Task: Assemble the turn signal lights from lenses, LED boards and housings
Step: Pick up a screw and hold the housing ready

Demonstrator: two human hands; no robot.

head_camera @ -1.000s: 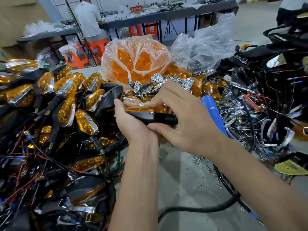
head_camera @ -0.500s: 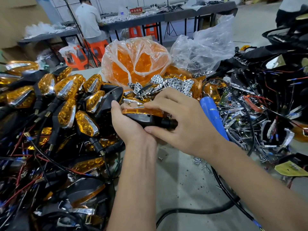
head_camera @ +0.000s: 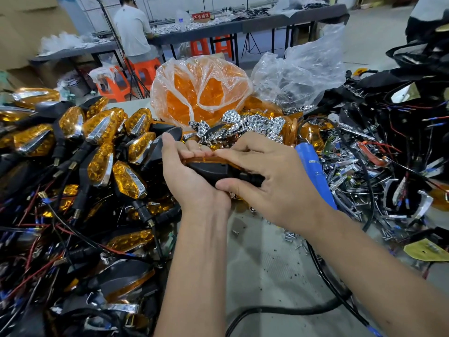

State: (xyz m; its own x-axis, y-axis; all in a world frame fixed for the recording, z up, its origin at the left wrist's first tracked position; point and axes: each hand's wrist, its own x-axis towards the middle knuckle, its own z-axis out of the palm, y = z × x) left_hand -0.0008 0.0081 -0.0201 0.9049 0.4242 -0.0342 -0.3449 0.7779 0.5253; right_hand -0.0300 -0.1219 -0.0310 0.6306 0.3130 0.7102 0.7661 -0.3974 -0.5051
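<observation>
Between both hands at centre sits one turn signal (head_camera: 213,170): a black housing with an amber lens on top. My left hand (head_camera: 187,178) cradles its left end from below, fingers wrapped over the lens. My right hand (head_camera: 269,181) grips the stem end, thumb under the housing and fingertips pressing on the lens edge. Most of the lens is hidden by my fingers.
A heap of finished amber signals with wires (head_camera: 97,147) fills the left. A bag of amber lenses (head_camera: 201,91) and chrome reflectors (head_camera: 257,122) lie behind my hands. A blue electric screwdriver (head_camera: 315,169) lies to the right beside chrome parts and black housings (head_camera: 393,132). Loose screws (head_camera: 291,237) dot the table.
My left fingers have come up over the top of the lens to meet my right fingertips. The signal stays in the same place between both hands.
</observation>
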